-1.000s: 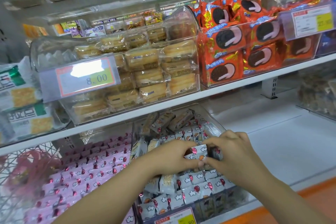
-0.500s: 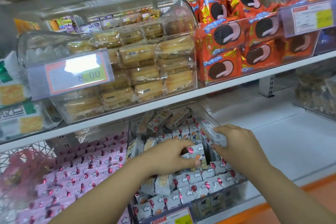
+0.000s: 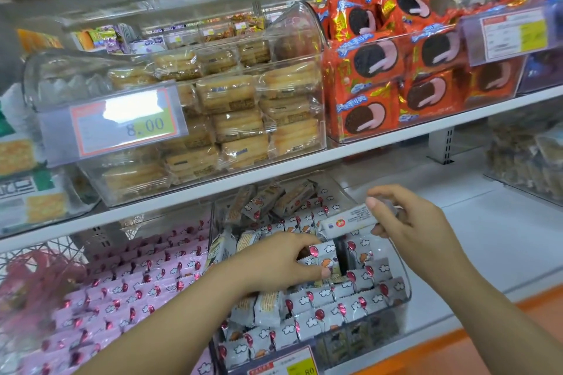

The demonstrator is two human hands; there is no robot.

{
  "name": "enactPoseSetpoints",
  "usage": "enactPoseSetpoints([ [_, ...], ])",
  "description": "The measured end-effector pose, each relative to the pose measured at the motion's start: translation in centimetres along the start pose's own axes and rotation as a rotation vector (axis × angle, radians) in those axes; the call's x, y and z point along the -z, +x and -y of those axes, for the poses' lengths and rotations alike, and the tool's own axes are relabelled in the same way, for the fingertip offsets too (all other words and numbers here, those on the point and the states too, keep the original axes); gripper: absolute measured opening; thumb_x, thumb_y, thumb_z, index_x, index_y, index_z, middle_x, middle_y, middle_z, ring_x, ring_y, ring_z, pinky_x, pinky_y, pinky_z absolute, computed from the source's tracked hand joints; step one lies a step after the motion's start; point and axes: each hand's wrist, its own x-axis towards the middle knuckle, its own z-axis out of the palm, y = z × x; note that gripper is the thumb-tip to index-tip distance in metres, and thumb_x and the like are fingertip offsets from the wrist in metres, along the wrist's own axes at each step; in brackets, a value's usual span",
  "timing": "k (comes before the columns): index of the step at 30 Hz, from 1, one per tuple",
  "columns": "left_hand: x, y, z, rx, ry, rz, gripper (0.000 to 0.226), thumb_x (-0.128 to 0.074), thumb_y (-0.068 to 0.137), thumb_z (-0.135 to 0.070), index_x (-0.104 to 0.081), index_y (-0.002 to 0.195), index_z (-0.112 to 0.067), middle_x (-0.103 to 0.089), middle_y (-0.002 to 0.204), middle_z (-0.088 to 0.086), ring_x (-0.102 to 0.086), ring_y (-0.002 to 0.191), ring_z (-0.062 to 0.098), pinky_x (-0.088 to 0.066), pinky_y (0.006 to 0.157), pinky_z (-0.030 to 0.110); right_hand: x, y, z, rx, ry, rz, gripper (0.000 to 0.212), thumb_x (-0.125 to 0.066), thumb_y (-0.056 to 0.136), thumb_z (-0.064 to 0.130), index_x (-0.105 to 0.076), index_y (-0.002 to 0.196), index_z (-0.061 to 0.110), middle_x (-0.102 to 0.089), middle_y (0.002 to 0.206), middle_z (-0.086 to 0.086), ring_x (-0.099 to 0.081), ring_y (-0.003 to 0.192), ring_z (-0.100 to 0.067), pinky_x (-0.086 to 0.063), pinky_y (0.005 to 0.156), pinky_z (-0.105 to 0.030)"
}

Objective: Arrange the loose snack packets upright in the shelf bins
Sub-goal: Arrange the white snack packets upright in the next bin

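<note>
A clear plastic bin (image 3: 406, 286) on the lower shelf holds several grey snack packets printed with clouds and red balloons (image 3: 323, 295). My left hand (image 3: 283, 262) rests in the bin, its fingers pressing a row of upright packets to the left, beside a dark gap. My right hand (image 3: 408, 222) is raised above the bin's right side and pinches one grey packet (image 3: 347, 220) held sideways. A few packets lie tilted at the back of the bin (image 3: 271, 199).
Left of it, a bin of pink packets (image 3: 131, 283) stands in rows. The upper shelf carries clear bins of yellow biscuits (image 3: 231, 119) and orange cookie packs (image 3: 393, 76). A bare white shelf (image 3: 475, 240) stretches right. Price tags (image 3: 283, 367) hang on the bin fronts.
My right hand has lifted a packet out of the row, up and to the right, leaving a gap. My left hand stays on the packets, holding them left.
</note>
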Motion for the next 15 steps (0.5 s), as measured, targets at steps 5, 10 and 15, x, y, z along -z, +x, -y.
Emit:
enactPoseSetpoints([
  [5,-0.01,0.06,0.01,-0.001,0.008,0.009,0.067,-0.054,0.087,-0.061,-0.039,0.142,-0.027,-0.044,0.146,-0.006,-0.047,0.126,0.014,-0.039,0.103,0.027,0.15,0.46,0.23,-0.096,0.033,0.072,0.003,-0.066,0.086,0.028,-0.064,0.085,0.026,-0.065,0.071,0.007,-0.064,0.053,-0.004,-0.053,0.059,-0.024],
  [10,-0.05,0.17,0.14,-0.01,0.006,0.001,0.062,-0.055,0.087,-0.059,-0.044,0.138,-0.026,-0.05,0.139,-0.004,-0.051,0.12,0.014,-0.038,0.091,0.022,0.59,0.33,0.13,-0.207,0.097,0.242,0.034,-0.072,0.08,0.007,-0.062,0.112,0.014,-0.069,0.092,0.004,-0.07,0.065,-0.009,-0.052,0.06,-0.016],
  [15,0.05,-0.03,-0.28,-0.027,-0.018,-0.005,0.044,-0.057,0.088,-0.055,-0.053,0.122,-0.027,-0.057,0.092,-0.016,-0.054,0.081,0.001,-0.039,0.07,0.019,0.49,0.23,0.17,-0.054,-0.12,0.211,0.033,-0.068,0.085,0.028,-0.061,0.117,0.026,-0.063,0.059,0.015,-0.057,0.046,-0.003,-0.042,0.05,-0.01],
])
